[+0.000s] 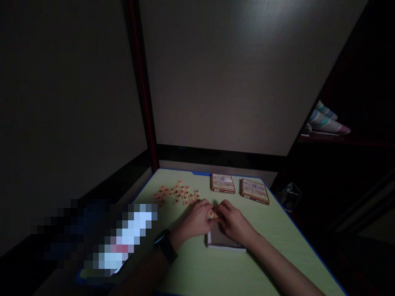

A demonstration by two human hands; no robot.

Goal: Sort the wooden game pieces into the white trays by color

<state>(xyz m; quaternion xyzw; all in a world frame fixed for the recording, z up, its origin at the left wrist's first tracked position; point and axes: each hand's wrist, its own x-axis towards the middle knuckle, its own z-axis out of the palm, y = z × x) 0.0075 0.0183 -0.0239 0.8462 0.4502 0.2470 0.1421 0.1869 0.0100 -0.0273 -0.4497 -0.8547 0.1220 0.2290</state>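
My left hand (194, 222) and my right hand (233, 222) meet over the near middle of a pale green table (271, 242). Both are closed, and between their fingertips they pinch a small round wooden game piece (211, 213) with a red mark. Under my hands lies a shallow open box (224, 242) with a light rim. A black watch sits on my left wrist. Just beyond my left hand, several more round pieces (179, 193) with red or dark marks lie scattered on the table.
Two flat orange-rimmed boxes (222, 183) (254, 191) lie at the table's far side. The table has a blue edge and stands against a wall, with a dark red post (145, 102) at the corner. Striped folded cloth (325, 121) rests on a shelf at right.
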